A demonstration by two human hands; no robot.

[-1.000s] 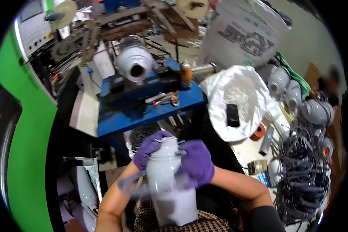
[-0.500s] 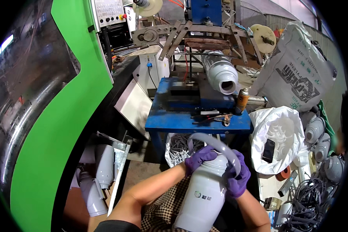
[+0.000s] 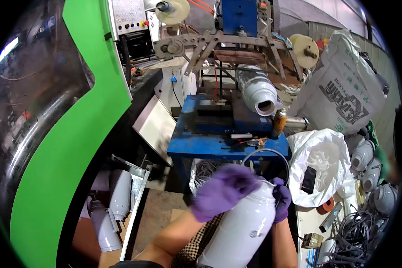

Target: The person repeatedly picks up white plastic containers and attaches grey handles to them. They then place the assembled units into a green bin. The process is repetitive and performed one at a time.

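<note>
A glossy light-grey thermos flask shell [image 3: 241, 228] leans across my lap, its neck up and tilted to the right. Its grey carrying handle [image 3: 267, 150] arches above the neck, and one end comes down by my right hand. My right hand [image 3: 281, 202], in a purple glove, is closed round the right side of the neck, where the handle end meets it; its fingertips are partly hidden. My left hand [image 3: 221, 192], gloved too, is at the left of the neck, smeared by motion. Whether it touches the shell cannot be made out.
Ahead, a blue bench [image 3: 192, 145] carries a machine with another flask shell [image 3: 260, 96], a spray can [image 3: 279, 123] and tools. To the right, a white sack [image 3: 299, 147] holds clear rings and a phone. More shells [image 3: 106, 228] lie lower left beside the green machine panel [image 3: 53, 178].
My left hand has come away from the neck's top toward the left. The handle has swung to the right and now shows edge-on. The shell has turned, its printed mark shifting right.
</note>
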